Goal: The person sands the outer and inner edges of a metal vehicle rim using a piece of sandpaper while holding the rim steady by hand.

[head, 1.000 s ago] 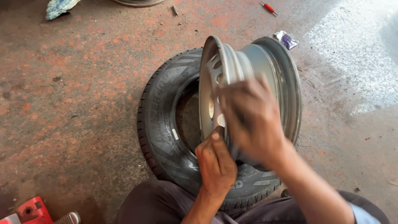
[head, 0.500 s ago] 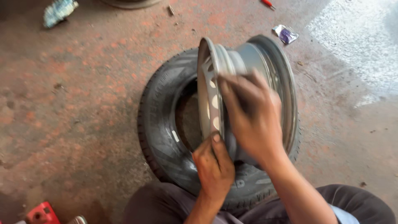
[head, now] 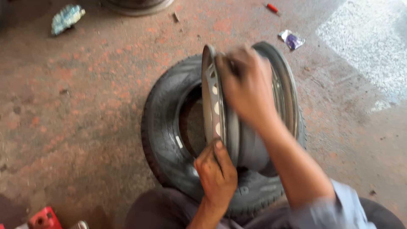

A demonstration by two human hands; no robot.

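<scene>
Steel wheel rim [head: 220,106] stands on edge inside a black tyre [head: 163,127] lying flat on reddish floor. Left hand [head: 216,171] grips the rim's lower edge, fingers curled around it. Right hand [head: 246,85], blurred, lies over the rim's top, fingers bent; grip unclear. Purple-and-silver wrapper [head: 291,39] upper right; crumpled bluish packet [head: 67,18] upper left
</scene>
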